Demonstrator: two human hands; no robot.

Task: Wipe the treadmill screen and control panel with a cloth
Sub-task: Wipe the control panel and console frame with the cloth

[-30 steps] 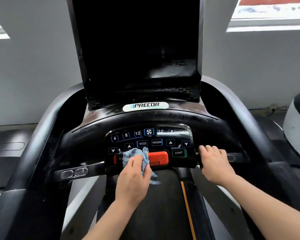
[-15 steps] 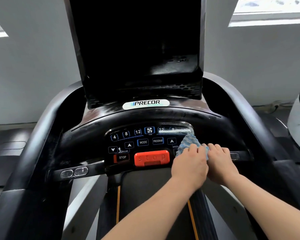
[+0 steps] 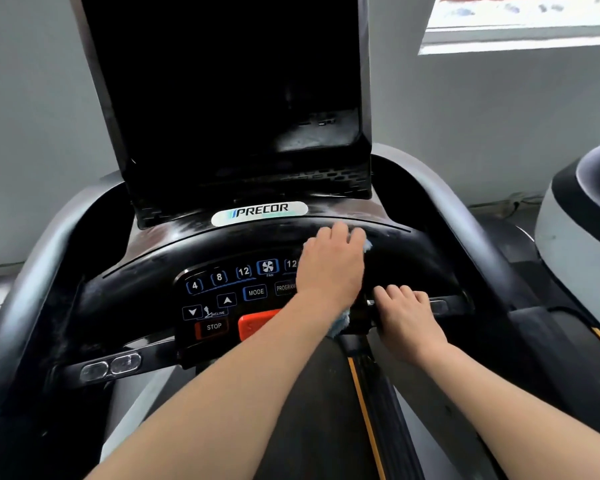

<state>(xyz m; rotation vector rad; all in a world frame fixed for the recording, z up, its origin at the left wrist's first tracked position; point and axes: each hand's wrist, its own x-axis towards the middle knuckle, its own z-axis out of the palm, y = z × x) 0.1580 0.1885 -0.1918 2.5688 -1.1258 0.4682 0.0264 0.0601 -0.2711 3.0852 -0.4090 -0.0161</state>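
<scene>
The treadmill's dark screen [image 3: 222,81] stands tall above the black control panel [image 3: 222,292] with its blue-ringed keys and red stop button [image 3: 253,325]. My left hand [image 3: 333,268] lies palm down on the console's upper right, above the keys, and holds a blue cloth [image 3: 340,323] bunched beneath it. A corner of the cloth shows past the fingertips and a tail hangs below the wrist. My right hand [image 3: 409,317] grips the right handlebar [image 3: 444,304] just beside the panel, fingers curled over it.
The left handlebar with silver pulse sensors [image 3: 111,367] runs out from the panel. The running belt [image 3: 312,410] lies below my arms. Another machine's white and black housing [image 3: 582,220] stands at the right. A grey wall and a window [image 3: 520,22] are behind.
My left hand swept the cloth from the panel's left keys to its right side, then up onto the console surface above the keys. My right hand stayed on the handlebar.
</scene>
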